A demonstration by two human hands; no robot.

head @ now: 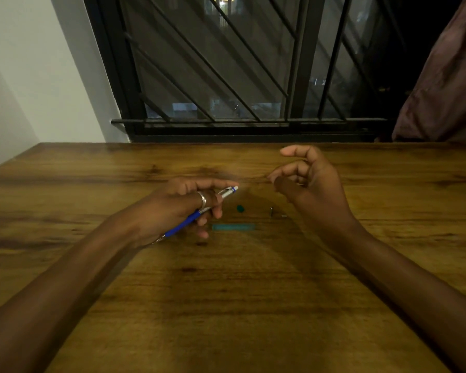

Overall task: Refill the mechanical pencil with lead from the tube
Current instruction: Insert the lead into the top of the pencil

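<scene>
Left hand (183, 208) fingers closed round blue pencil (197, 215), tip end toward 7 o'clock; right hand (307, 181) pinched, contents unclear; teal tube (233, 226) lies on tabletop (226, 305), cap (240, 208) at its 12 o'clock

On the table (253, 305), the tube (233, 227) lies between both hands, its cap (240, 208) just behind.

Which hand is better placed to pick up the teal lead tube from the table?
Probably the right hand: it appears to hold nothing and hovers beyond the lead tube. The left hand is busy holding the blue pencil.
</scene>
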